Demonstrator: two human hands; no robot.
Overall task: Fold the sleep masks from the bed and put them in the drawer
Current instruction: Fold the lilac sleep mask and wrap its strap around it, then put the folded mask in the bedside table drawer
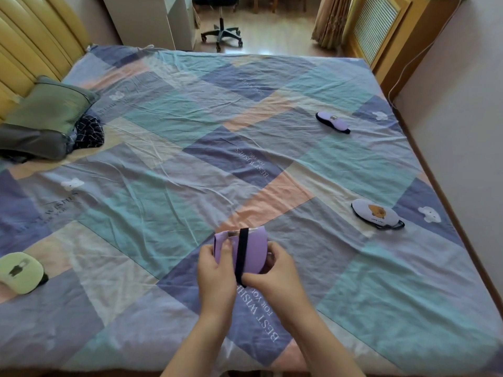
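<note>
I hold a purple sleep mask (253, 248) folded over, just above the patchwork bed cover (163, 191). My left hand (216, 270) grips its left side. My right hand (275, 270) grips its right side and the black elastic strap (241, 257) that runs across the front. Three other masks lie flat on the bed: a purple one (332, 122) far right, a pale one with a brown animal print (375, 213) at right, and a green one (20, 272) at the left edge. No drawer is in view.
Grey-green pillows (51, 104) and dark patterned cloth (88, 129) lie by the yellow headboard (32, 39) at upper left. A wall (462, 131) runs along the bed's right side. Beyond the bed stand a white cabinet (152, 20) and an office chair (221, 31).
</note>
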